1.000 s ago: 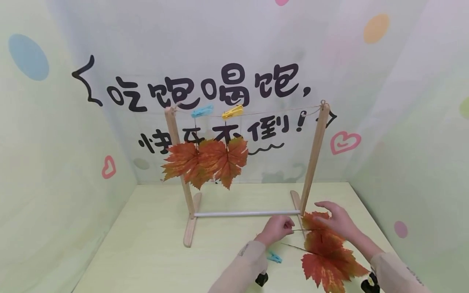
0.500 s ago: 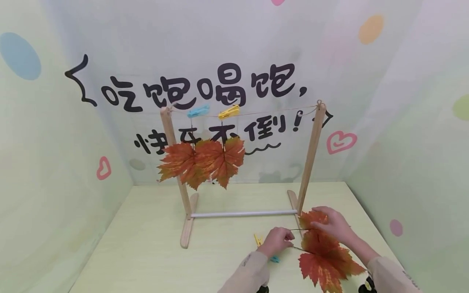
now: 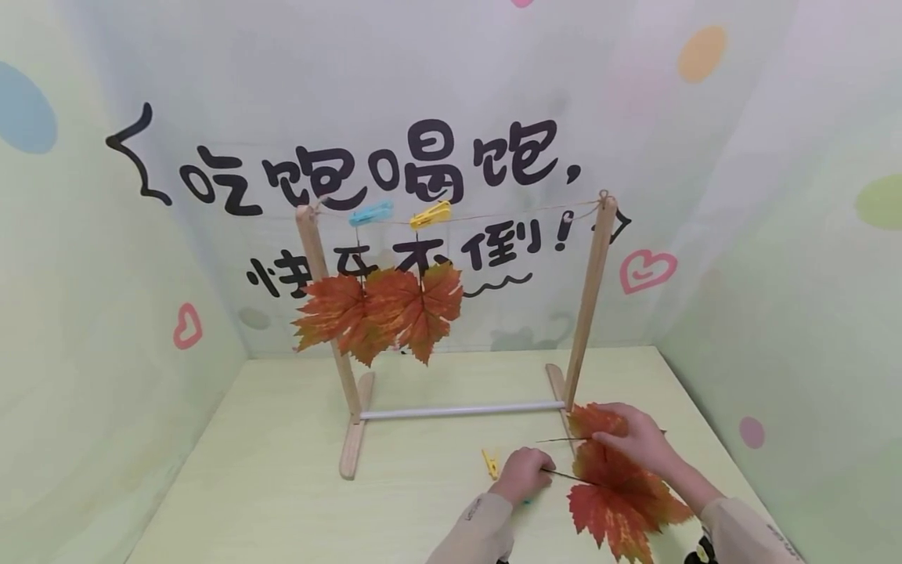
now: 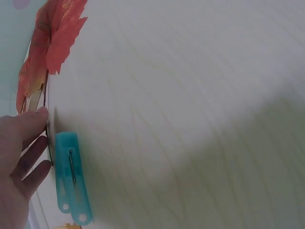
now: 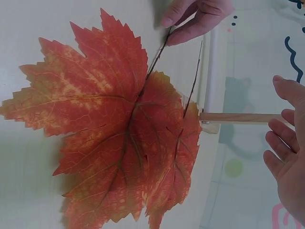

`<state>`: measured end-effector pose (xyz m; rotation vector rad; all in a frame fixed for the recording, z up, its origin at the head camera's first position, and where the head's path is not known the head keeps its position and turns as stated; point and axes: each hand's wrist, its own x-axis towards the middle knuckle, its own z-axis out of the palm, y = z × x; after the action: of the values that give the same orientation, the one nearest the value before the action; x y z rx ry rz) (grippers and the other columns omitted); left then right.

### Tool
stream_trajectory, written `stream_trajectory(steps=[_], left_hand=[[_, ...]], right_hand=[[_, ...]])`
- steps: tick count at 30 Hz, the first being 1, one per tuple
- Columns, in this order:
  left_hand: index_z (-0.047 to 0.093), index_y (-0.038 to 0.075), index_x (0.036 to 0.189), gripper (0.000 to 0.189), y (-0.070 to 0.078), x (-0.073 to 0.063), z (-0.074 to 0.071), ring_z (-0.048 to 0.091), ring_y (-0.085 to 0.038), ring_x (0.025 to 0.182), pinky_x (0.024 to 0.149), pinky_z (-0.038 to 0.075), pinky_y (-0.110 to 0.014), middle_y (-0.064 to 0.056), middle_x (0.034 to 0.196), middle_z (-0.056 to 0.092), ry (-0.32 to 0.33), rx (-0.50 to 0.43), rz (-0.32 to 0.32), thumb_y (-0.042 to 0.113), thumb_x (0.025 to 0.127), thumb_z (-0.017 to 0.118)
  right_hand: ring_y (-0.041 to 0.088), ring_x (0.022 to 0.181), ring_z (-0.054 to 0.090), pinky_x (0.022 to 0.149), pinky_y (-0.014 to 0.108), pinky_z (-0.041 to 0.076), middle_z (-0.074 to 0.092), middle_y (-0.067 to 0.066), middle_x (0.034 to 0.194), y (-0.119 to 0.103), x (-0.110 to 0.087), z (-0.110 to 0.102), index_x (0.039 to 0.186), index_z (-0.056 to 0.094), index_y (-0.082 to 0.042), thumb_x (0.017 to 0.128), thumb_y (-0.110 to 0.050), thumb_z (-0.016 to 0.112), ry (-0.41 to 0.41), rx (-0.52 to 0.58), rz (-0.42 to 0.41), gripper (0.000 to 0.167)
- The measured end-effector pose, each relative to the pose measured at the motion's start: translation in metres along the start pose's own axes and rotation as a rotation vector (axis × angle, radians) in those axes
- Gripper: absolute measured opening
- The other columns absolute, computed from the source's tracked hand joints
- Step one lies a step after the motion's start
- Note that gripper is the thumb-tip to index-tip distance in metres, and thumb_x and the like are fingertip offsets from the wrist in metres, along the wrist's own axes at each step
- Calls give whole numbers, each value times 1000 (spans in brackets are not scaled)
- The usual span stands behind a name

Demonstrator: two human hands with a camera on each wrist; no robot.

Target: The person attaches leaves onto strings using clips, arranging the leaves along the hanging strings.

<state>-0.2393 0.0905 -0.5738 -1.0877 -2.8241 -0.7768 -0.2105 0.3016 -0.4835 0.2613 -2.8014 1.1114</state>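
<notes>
My left hand [image 3: 523, 474] pinches the thin dark stem of a red-orange artificial maple leaf [image 3: 613, 509] at the right of the table. A second such leaf [image 3: 590, 421] lies partly beneath it, its stem [image 5: 193, 86] loose. Over that farther leaf hovers my right hand [image 3: 641, 440], fingers loosely bent; in the right wrist view the hand [image 5: 290, 143] shows a gap from both leaves. A blue clothespin [image 4: 71, 176] lies right beside the left fingers, and a yellow clothespin [image 3: 489, 464] just beyond them.
A wooden frame [image 3: 589, 305] with a white crossbar [image 3: 458, 410] stands behind the hands. From its string [image 3: 521, 211], a blue clothespin [image 3: 371, 213] and a yellow clothespin [image 3: 431, 215] hold two hanging leaves [image 3: 426, 309]. Printed fabric walls surround the table.
My left hand has shifted from the farther leaf's stem to the nearer leaf's stem and now pinches it. The yellow clothespin on the table has come into view. The head view has turned slightly right.
</notes>
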Motion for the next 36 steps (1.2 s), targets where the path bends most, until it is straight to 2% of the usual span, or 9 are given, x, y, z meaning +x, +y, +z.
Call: stream_trajectory(steps=[5, 9, 12, 21, 24, 26, 31, 36], left_hand=[[72, 13, 81, 13, 1, 0, 1, 58, -3, 70, 63, 42, -11, 8, 75, 67, 10, 15, -17, 10, 69, 75], [72, 14, 74, 9, 0, -1, 2, 56, -1, 67, 61, 41, -10, 9, 70, 65, 42, 41, 12, 8, 69, 75], [72, 15, 72, 8, 1, -2, 1, 55, -1, 66, 61, 40, -9, 10, 69, 65, 41, 34, 32, 7, 69, 74], [69, 12, 67, 7, 0, -1, -3, 49, 4, 58, 56, 37, -7, 10, 62, 61, 15, -137, 23, 9, 73, 69], [69, 10, 68, 9, 0, -1, -6, 47, 5, 56, 54, 38, -8, 8, 62, 61, -2, -254, -22, 11, 77, 69], [69, 7, 70, 8, 1, 0, -10, 47, 5, 55, 54, 40, -9, 5, 63, 63, -13, -368, -64, 9, 78, 70], [71, 4, 75, 7, 4, 2, -21, 51, 4, 58, 56, 45, -14, 1, 68, 66, 8, -630, -156, 10, 78, 71], [71, 2, 80, 9, 8, 5, -31, 54, 0, 62, 58, 47, -17, -1, 73, 67, 33, -795, -213, 11, 78, 70]], right_hand=[[32, 101, 55, 84, 52, 46, 60, 15, 114, 4, -1, 0, 118, 58, -5, 77, -17, 72, -24, 41, 10, 45], [35, 99, 56, 81, 49, 48, 59, 18, 115, 6, -2, 2, 117, 57, -5, 78, -12, 71, -39, 83, 12, 43], [35, 99, 55, 81, 49, 49, 59, 18, 114, 6, -3, 3, 117, 57, -5, 78, -12, 71, -40, 75, 15, 42], [28, 96, 57, 81, 51, 48, 62, 12, 109, 5, -4, 1, 115, 59, -7, 77, -24, 72, -12, 13, -20, 43], [27, 97, 57, 81, 51, 48, 62, 10, 109, 1, -3, -1, 115, 59, -7, 78, -24, 72, -6, -19, -14, 43], [29, 99, 56, 82, 52, 47, 61, 11, 110, -1, -3, -3, 115, 59, -6, 78, -21, 72, -3, -39, -6, 42], [36, 102, 54, 83, 55, 45, 60, 17, 112, -7, 1, -8, 114, 59, -4, 79, -15, 71, 9, -66, -13, 39], [38, 105, 53, 85, 56, 43, 59, 19, 113, -12, 5, -11, 115, 58, -2, 78, -15, 71, 14, -86, -49, 41]])
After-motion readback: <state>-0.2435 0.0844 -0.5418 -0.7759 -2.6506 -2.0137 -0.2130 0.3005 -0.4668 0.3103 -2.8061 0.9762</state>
